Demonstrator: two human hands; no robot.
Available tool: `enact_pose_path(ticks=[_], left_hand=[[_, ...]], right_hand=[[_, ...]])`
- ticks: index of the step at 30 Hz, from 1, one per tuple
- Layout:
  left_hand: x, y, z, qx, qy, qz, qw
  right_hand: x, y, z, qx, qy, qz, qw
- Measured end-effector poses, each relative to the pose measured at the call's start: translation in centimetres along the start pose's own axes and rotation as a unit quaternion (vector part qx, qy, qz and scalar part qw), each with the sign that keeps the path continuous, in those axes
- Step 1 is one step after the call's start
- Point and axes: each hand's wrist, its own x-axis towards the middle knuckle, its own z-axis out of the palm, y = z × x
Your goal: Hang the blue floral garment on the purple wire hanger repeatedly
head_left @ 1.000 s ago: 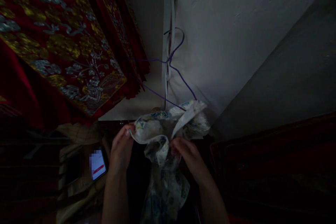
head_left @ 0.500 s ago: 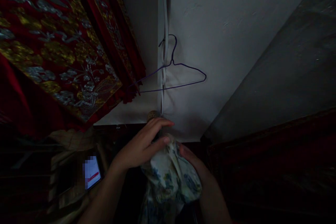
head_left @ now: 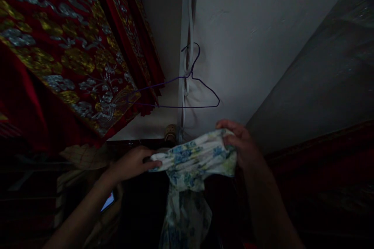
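Observation:
A white garment with blue and yellow flowers [head_left: 193, 159] is stretched between my two hands, its lower part hanging down into the dark. My left hand [head_left: 133, 162] pinches its left end with fingers closed. My right hand [head_left: 241, 144] grips its right end, fingers wrapped over the top edge. Just above the cloth a thin purple wire hanger [head_left: 187, 91] hangs bare from a white cord [head_left: 187, 62] on the wall.
A red curtain with gold and silver embroidery [head_left: 64, 46] fills the upper left. A lit phone screen [head_left: 107, 202] peeks out beneath my left forearm. White wall [head_left: 263, 27] behind, a grey slanted surface [head_left: 321, 78] at right, dark furniture below.
The garment came off the hanger, was bunched in both hands, and is now pulled out flat between them. The bare hanger swung back against the wall.

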Motion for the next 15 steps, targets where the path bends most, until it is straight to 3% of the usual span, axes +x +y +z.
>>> enact_pose_path(ticks=[3, 5, 7, 9, 11, 13, 15], left_hand=[[-0.3, 0.7, -1.4, -0.06, 0.128, -0.037, 0.989], [-0.7, 1.9, -1.8, -0.168, 0.231, -0.064, 0.956], [-1.2, 3.5, -2.2, -0.243, 0.287, -0.068, 0.924], [-1.5, 5.0, -2.7, -0.243, 0.252, -0.051, 0.935], [-1.5, 5.9, -3.2, -0.181, 0.153, -0.037, 0.971], [-1.3, 5.9, -3.6, -0.098, 0.057, -0.035, 0.993], [-1.1, 5.3, -3.7, -0.048, 0.009, -0.046, 0.998]], right_hand=[[4.9, -0.5, 1.0, -0.048, 0.031, -0.119, 0.991], [8.3, 0.5, 1.9, -0.142, 0.02, -0.191, 0.971], [11.1, 2.2, 2.4, -0.237, 0.015, -0.229, 0.944], [13.0, 3.9, 2.0, -0.291, 0.013, -0.227, 0.929], [13.3, 5.2, 0.8, -0.303, 0.017, -0.206, 0.93], [12.5, 5.7, -0.8, -0.298, 0.035, -0.191, 0.935], [11.0, 5.2, -2.3, -0.287, 0.052, -0.203, 0.935]])
